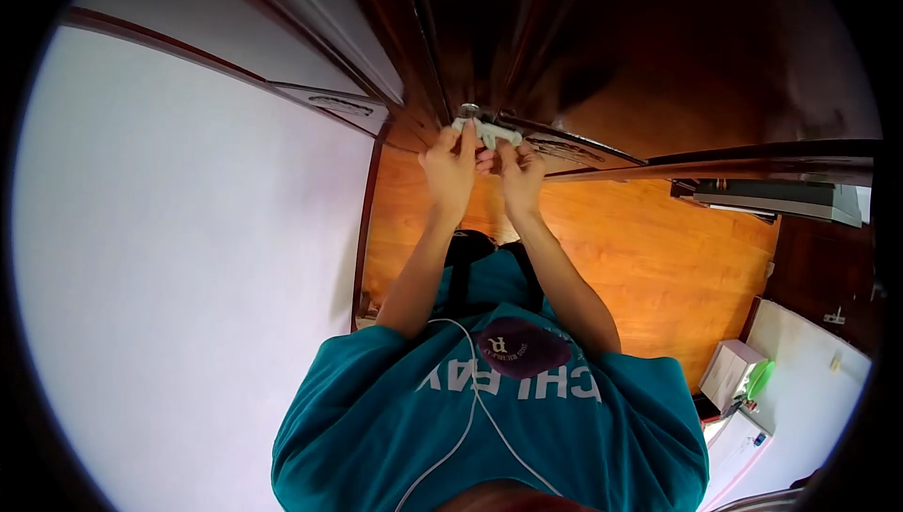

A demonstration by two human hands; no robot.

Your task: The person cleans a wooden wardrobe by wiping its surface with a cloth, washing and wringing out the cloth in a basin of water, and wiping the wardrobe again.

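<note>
A small white piece (499,133), soft-looking and knobbly, lies across the edge of the dark wooden door (649,51) at handle height. Its exact kind cannot be made out. My left hand (451,169) pinches its left end between thumb and finger, beside a shiny metal fitting (467,110). At the right end, the fingers of my right hand (520,173) are closed on its underside. Part of the white piece hangs down between both hands. My fingers hide some of it and whatever lies behind.
A white wall (188,230) rises on the left. Orange wooden floor (649,258) spreads below and to the right. Farther right are a grey appliance-like box (790,200), a pale box (730,368) and a green object (760,378). A white cord (476,394) hangs over my teal shirt.
</note>
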